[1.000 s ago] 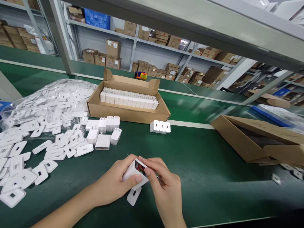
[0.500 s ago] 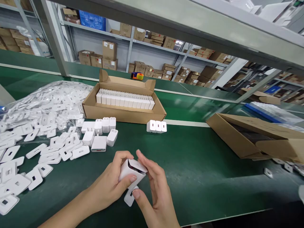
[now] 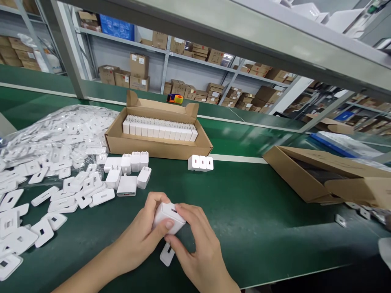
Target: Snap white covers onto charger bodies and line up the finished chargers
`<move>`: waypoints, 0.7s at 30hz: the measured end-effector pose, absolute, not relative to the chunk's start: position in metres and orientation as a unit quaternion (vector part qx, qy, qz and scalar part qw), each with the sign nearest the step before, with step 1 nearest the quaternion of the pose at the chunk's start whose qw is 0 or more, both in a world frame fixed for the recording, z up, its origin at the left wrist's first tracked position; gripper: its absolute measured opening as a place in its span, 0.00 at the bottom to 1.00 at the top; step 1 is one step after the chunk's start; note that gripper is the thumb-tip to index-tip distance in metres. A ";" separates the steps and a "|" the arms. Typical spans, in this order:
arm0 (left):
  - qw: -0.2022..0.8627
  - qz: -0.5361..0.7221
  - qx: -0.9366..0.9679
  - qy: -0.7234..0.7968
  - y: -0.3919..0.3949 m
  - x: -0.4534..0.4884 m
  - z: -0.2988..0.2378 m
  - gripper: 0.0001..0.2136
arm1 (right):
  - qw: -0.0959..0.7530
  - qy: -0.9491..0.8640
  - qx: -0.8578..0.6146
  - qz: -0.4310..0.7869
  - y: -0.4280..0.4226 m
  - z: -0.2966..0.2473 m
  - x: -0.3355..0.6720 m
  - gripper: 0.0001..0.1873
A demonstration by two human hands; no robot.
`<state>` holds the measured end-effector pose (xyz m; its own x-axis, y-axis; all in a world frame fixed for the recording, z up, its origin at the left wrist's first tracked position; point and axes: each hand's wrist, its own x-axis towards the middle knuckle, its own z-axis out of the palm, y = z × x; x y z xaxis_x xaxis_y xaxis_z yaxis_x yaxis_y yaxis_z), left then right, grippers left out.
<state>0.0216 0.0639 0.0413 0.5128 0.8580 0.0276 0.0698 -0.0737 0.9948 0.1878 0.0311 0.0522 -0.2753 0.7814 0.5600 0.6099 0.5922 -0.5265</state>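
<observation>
Both my hands are closed round one white charger body just above the green belt. My left hand grips it from the left and below, thumb on its front. My right hand presses its fingers onto the end with the white cover plate. A loose white cover plate lies on the belt under my hands. To the upper left stand several white chargers with prongs up. Three finished chargers stand in a row ahead.
A heap of white cover plates spills from a clear bag at the left. An open carton holds a row of chargers. Another brown carton lies on its side at the right. Shelves of boxes stand behind.
The open end of the charger with red parts showing is now covered by a white plate, and my right fingers have closed down on it.
</observation>
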 end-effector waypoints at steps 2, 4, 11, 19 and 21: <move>0.592 0.326 0.637 0.370 0.065 0.023 0.046 0.19 | 0.417 -0.800 -0.426 0.063 0.034 0.052 0.189 0.22; 0.614 0.335 0.610 0.372 0.068 0.024 0.050 0.21 | 0.407 -0.813 -0.413 0.050 0.036 0.053 0.191 0.23; 0.719 0.346 0.512 0.320 0.083 0.019 0.056 0.14 | 0.416 -0.816 -0.390 0.091 0.038 0.053 0.197 0.22; 0.627 0.422 0.559 0.340 0.073 0.025 0.055 0.09 | 0.456 -0.553 -0.505 0.482 0.041 0.054 0.196 0.21; 0.618 0.422 0.574 0.332 0.071 0.024 0.054 0.08 | 0.452 -0.491 -0.486 0.564 0.041 0.053 0.191 0.20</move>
